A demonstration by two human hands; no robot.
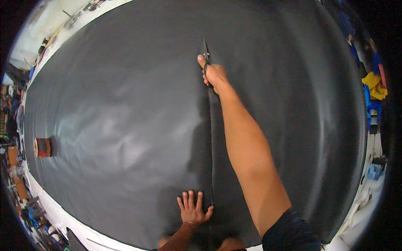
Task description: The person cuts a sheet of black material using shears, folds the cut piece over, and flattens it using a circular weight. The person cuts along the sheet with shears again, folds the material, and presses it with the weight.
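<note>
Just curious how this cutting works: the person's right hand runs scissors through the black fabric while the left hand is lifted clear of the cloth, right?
Not quite. The head view shows the left hand pressed flat on the black fabric beside the cut line, not lifted. The right hand does hold the scissors out on the fabric.

I am in a cutting room of a garment or textile workshop. A very long white table runs from near me far off to the left, almost wholly covered by one broad sheet of dark grey fabric spread flat. A cut line runs straight through the cloth from the near edge out to my scissors. A small brown block sits on the fabric at the far left as a weight. Along the right edge lie heaps of yellow and blue cloth pieces, and clutter crowds the floor at the left.
</note>
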